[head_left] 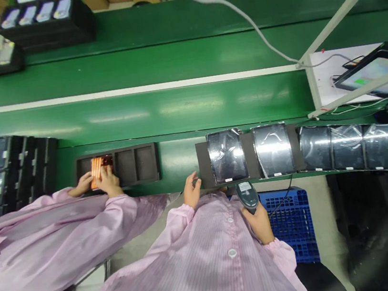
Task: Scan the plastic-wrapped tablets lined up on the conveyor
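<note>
My right hand (260,224) is wrapped round the handle of a dark handheld barcode scanner (247,196), just in front of the bench edge. My left hand (192,190) is at the bench edge with its fingers apart and nothing in them, beside the left end of a dark tray (204,163). On that tray lie two film-wrapped dark panels, one on the left (227,156) and one to its right (273,149), each with a small white label at its near edge. Several similar wrapped panels (348,147) sit side by side in a tray farther right.
At left, a co-worker's hands (109,180) handle orange strips (97,172) over a compartmented black tray (146,163). Stacked trays (43,162) stand beyond. A tablet-like screen (378,72) sits behind a metal frame (337,9) at right. A blue crate (294,227) is below the bench.
</note>
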Tool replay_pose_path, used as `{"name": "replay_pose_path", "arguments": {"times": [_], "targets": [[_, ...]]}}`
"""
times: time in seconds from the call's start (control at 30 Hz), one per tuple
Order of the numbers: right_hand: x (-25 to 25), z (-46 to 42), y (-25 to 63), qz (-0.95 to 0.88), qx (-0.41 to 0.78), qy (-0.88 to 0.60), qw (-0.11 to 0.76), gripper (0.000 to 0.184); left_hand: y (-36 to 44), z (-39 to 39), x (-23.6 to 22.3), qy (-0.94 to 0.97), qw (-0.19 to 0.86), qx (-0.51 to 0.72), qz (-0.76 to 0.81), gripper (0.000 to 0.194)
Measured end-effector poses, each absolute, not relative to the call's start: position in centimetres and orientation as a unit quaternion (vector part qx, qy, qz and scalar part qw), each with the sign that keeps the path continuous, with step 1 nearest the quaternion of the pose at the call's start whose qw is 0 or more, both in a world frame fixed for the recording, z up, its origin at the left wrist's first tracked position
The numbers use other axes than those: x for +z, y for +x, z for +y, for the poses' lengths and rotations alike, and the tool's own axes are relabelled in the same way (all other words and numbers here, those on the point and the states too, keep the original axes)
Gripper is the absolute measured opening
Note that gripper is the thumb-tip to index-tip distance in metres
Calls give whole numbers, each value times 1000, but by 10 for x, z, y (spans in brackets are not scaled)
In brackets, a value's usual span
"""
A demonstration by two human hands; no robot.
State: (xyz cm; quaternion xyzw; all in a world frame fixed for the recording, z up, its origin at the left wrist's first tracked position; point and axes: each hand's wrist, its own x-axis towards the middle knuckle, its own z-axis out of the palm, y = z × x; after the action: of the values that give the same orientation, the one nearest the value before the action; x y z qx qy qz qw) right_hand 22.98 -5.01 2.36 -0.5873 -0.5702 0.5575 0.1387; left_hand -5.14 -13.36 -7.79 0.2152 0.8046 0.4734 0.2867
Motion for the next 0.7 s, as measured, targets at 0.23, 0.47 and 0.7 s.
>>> {"name": "replay_pose_path", "arguments": {"times": [0.23, 0.47, 0.7], "targets": [[3, 66, 322, -467, 399, -719, 325, 43, -70, -80, -87, 176, 324, 457, 809, 57], [-36, 176, 358, -343, 496, -691, 398, 51, -81, -34, -76, 85, 372, 495, 781, 54], [-49, 197, 362, -322, 581, -639, 389, 52, -84, -19, -66, -1, 356, 485, 799, 41]]}}
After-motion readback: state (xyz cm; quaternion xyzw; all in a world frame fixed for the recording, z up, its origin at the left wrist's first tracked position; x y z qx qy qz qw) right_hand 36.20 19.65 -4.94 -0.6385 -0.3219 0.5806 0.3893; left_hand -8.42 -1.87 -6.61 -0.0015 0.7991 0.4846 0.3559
